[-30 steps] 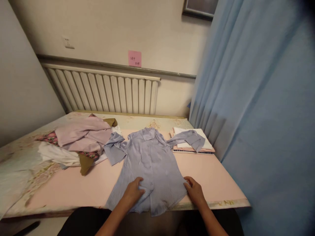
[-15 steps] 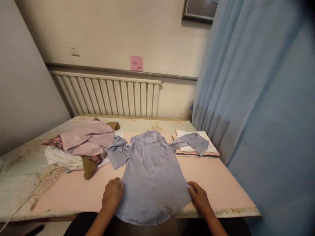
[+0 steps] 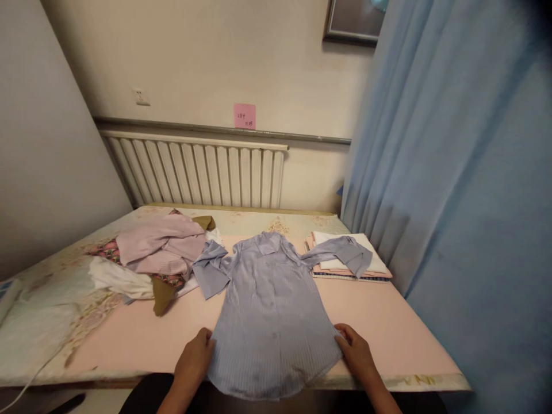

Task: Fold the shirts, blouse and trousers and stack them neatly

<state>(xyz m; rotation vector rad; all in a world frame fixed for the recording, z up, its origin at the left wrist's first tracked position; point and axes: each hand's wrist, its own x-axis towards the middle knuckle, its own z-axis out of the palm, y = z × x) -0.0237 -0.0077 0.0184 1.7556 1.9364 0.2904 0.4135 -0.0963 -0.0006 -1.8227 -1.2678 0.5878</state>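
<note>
A blue-grey striped shirt (image 3: 273,310) lies spread out face up, its collar pointing away from me and its hem hanging over the near table edge. My left hand (image 3: 194,355) is closed at the shirt's left side edge, low down near the hem. On the opposite side, my right hand (image 3: 357,353) pinches the shirt's right side edge between thumb and fingers. The shirt's left-side sleeve lies bent beside a heap of clothes. Its other sleeve stretches across a folded stack. The fingertips under the cloth are partly hidden.
A loose clothes heap (image 3: 161,244) in pink, white and olive lies at the left. The folded clothes stack (image 3: 379,267) sits at the right, near a blue curtain (image 3: 431,172). Behind the pink-topped table (image 3: 142,336) are a radiator (image 3: 202,172) and the wall.
My left hand has moved slightly down along the shirt's side and closed on its edge. My right hand keeps its pinch. The whole view has shifted a little.
</note>
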